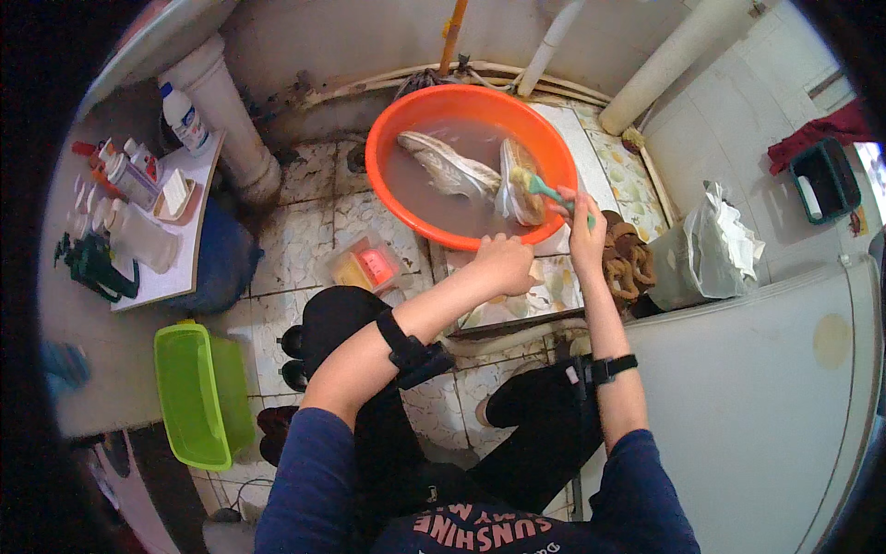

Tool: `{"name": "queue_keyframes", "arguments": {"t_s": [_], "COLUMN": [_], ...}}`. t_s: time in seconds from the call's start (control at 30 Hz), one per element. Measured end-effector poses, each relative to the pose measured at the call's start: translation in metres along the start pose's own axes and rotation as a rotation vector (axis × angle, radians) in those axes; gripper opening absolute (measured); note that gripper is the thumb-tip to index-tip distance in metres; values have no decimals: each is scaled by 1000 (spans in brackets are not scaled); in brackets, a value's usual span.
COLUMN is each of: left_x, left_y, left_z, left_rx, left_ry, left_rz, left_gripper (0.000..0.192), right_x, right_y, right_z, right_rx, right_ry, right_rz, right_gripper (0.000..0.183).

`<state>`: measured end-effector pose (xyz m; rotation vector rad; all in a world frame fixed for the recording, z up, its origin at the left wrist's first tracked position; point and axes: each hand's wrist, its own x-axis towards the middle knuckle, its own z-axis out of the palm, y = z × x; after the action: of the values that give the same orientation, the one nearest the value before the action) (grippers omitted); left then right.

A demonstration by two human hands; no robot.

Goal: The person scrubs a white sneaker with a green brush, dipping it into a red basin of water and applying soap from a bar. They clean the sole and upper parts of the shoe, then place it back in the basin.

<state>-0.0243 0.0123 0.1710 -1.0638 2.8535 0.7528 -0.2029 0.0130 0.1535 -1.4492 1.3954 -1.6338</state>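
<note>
An orange plastic basin point(390, 208) of murky water stands before me. Two light-coloured shoes lie in it: one shoe point(446, 163) on its side at the left, partly in the water, and another shoe point(510, 201) leaning against the right wall with its tan sole showing. My right hand point(585, 225) grips the green handle of a scrub brush point(547, 188), whose bristles rest on that sole. With fingers curled over the near rim, my left hand point(505, 263) holds the basin.
Soap bars lie in a clear plastic box point(367, 266) left of the basin. A bright green tub point(201, 395) stands on the tiled floor. Bottles crowd a small white table point(187, 249). Brown slippers point(626, 256), a bag-lined bin point(699, 256) and a white appliance point(747, 388) are at right.
</note>
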Motion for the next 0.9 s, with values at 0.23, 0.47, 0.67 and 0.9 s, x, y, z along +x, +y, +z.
{"name": "queue_keyframes", "arguments": {"t_s": [0.23,0.47,0.67,0.9], "left_x": [-8,-7,-11,-9], "left_y": [-10,-13,-14,-24], "left_z": [-19,-25,-27,-29], "left_rx": [18,-18,-14,21], "left_ry": [66,69,51,-4], "left_rz": [-35,-37,-46,-115], "left_gripper": [41,38,38,38], "right_x": [63,68,59,24], "right_y": [44,46,28,-2], "right_z": [42,26,20,27], "right_rx": [-190,-210,-184,-11], "right_ry": [2,-60,-109,-300], "right_rz": [46,122,232,460], "right_gripper": [40,41,38,43]}}
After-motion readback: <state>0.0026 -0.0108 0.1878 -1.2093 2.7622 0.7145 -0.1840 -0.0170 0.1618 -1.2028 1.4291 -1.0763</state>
